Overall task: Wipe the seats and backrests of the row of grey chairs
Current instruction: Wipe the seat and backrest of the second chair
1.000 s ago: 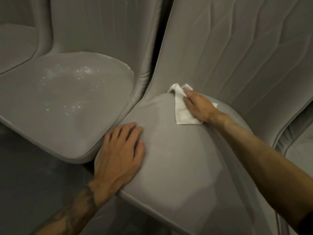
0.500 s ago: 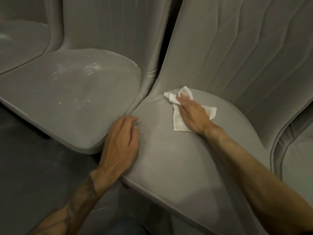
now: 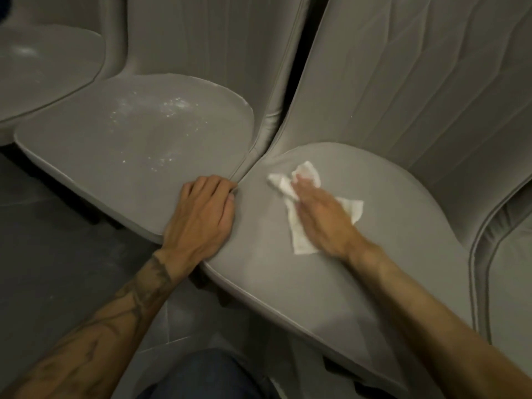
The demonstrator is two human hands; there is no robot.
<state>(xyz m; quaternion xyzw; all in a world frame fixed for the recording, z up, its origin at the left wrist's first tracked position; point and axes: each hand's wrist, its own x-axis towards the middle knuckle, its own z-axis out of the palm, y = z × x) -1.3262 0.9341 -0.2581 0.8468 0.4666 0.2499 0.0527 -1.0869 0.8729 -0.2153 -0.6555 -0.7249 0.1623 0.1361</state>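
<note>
Grey seat (image 3: pixel 288 289): right hand (image 3: pixel 319 220) presses cloth (image 3: pixel 300 239) flat-fingered; left hand (image 3: pixel 201 214) grips its edge. Recommend overlapping strokes, steady pressure.

Dark line tattoos (image 3: pixel 135 295) run along the bare left forearm (image 3: pixel 95 338); dark blue trousers (image 3: pixel 207 375) cover one knee.

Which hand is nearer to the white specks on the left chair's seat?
Left. The left hand rests beside the speckled seat, close to the white specks; the right hand presses a white cloth on the neighbouring seat, farther right.
</note>
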